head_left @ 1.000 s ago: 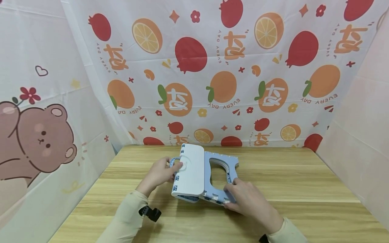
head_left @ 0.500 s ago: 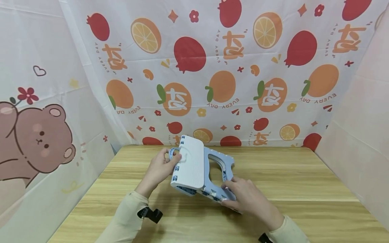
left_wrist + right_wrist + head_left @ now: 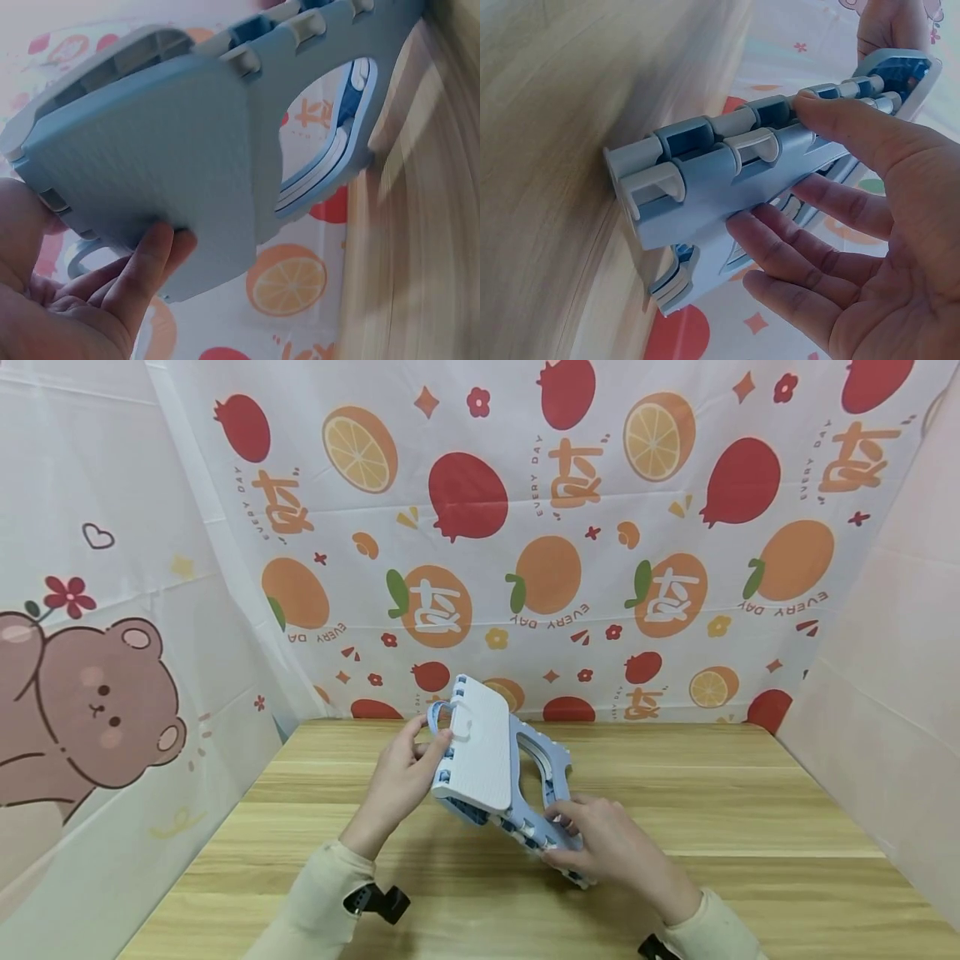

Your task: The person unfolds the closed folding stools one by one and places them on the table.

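A folded blue-and-white plastic stool (image 3: 480, 747) is tilted, its white top panel raised at the left and its blue leg part (image 3: 517, 777) sloping down right to the table. My left hand (image 3: 401, 772) grips the panel's left edge beside the blue loop handle (image 3: 433, 717); in the left wrist view the fingers (image 3: 154, 255) lie on the panel's underside. My right hand (image 3: 607, 843) holds the lower leg edge, and in the right wrist view the thumb (image 3: 840, 120) rests on the hinged edge (image 3: 757, 146) with the fingers on the flat blue side.
The wooden table (image 3: 720, 793) carries the stool's lower end. A fruit-print curtain (image 3: 510, 560) hangs behind the table's far edge, with a bear-print curtain (image 3: 112, 710) on the left and a pale one (image 3: 892, 693) on the right.
The stool's left end has risen and tilted more steeply, with my left hand moving up along with it. My right hand stays low at the leg edge.
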{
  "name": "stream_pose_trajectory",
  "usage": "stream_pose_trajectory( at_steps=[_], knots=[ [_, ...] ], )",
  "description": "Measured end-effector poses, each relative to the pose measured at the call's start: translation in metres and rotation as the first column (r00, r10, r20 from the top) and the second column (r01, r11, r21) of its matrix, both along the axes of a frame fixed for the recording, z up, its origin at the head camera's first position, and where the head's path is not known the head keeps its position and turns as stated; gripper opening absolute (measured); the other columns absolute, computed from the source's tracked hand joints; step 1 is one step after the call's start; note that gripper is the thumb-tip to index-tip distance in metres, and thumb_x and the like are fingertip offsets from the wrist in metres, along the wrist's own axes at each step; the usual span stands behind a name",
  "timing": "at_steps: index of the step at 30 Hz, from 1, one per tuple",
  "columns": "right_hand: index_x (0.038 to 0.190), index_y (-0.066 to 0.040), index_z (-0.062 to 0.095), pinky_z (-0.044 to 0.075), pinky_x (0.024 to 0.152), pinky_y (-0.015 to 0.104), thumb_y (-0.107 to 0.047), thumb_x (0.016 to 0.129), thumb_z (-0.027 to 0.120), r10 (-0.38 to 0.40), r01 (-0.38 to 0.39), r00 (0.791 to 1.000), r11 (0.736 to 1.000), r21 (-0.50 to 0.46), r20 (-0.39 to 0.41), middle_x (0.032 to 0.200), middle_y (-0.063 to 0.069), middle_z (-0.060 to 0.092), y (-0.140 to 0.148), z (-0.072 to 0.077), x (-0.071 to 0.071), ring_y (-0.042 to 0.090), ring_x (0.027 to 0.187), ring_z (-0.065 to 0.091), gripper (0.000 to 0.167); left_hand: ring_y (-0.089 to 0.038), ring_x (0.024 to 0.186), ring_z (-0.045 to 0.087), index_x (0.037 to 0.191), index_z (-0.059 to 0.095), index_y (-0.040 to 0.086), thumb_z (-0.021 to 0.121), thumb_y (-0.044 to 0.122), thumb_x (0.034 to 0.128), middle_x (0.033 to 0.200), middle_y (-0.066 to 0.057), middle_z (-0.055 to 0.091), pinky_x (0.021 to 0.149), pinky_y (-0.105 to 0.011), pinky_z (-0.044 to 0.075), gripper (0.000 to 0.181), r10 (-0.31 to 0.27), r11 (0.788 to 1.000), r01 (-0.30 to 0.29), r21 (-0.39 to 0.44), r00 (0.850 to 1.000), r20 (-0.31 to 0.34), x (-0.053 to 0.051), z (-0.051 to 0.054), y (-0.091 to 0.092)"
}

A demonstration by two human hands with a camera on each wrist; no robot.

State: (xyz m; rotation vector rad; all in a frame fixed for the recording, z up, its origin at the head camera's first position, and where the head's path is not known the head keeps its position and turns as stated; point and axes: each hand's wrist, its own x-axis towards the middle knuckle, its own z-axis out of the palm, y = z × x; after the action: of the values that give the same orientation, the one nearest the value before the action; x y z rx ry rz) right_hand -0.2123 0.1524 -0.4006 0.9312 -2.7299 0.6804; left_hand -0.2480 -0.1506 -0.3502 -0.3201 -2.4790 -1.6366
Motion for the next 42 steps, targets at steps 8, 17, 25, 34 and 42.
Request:
stream_pose_trajectory(
  at_steps=[8,17,25,34,42],
  knots=[
    [0.112,-0.016,0.075,0.060,0.070,0.024,-0.038,0.088,0.090,-0.012,0.022,0.993,0.996,-0.083,0.115,0.098,-0.003,0.078,0.000,0.001,-0.002,0.009,0.085,0.075,0.036,-0.028,0.117,0.073,0.158,0.049,0.009,0.040,0.040,0.1175,0.134,-0.019,0.072,0.093,-0.040,0.064,0.052,-0.070,0.997,0.071,0.017,0.995,-0.078,0.009,-0.003,0.013],
    [0.113,-0.015,0.075,0.067,0.083,0.042,-0.040,0.089,0.089,0.007,0.034,0.979,0.980,-0.199,0.203,0.105,0.000,0.080,-0.001,-0.002,-0.007,0.013,0.093,0.077,0.038,-0.040,0.151,0.050,0.170,0.028,0.007,0.029,0.036,0.1202,0.173,-0.019,0.036,0.112,-0.044,0.053,0.057,-0.271,0.959,0.278,0.047,0.955,-0.116,0.013,-0.009,0.024],
    [0.117,-0.010,0.074,0.067,0.085,0.042,-0.032,0.091,0.088,0.044,0.021,0.975,0.957,-0.289,0.217,0.113,0.007,0.080,-0.004,-0.008,-0.008,0.015,0.096,0.078,0.037,-0.035,0.154,0.046,0.171,0.026,0.013,0.037,0.029,0.1194,0.175,-0.011,0.033,0.115,-0.042,0.050,0.056,-0.386,0.920,0.393,0.007,0.906,-0.176,0.015,-0.014,0.033],
    [0.128,-0.009,0.072,0.066,0.087,0.046,-0.034,0.092,0.087,0.041,0.037,0.972,0.945,-0.324,0.232,0.113,0.004,0.081,-0.004,-0.014,-0.010,0.015,0.099,0.078,0.047,-0.036,0.145,0.058,0.171,0.030,0.018,0.049,0.027,0.1163,0.171,-0.013,0.041,0.112,-0.049,0.055,0.059,-0.427,0.904,0.423,-0.056,0.892,-0.151,0.019,-0.024,0.044],
    [0.127,-0.007,0.071,0.065,0.089,0.043,-0.036,0.093,0.085,0.034,0.058,0.963,0.941,-0.332,0.266,0.113,0.002,0.080,-0.003,-0.018,-0.013,0.011,0.100,0.076,0.047,-0.037,0.135,0.067,0.166,0.038,0.009,0.063,0.013,0.1084,0.156,-0.019,0.058,0.106,-0.041,0.059,0.063,-0.475,0.879,0.477,-0.006,0.876,-0.085,0.018,-0.037,0.054]
  ],
)
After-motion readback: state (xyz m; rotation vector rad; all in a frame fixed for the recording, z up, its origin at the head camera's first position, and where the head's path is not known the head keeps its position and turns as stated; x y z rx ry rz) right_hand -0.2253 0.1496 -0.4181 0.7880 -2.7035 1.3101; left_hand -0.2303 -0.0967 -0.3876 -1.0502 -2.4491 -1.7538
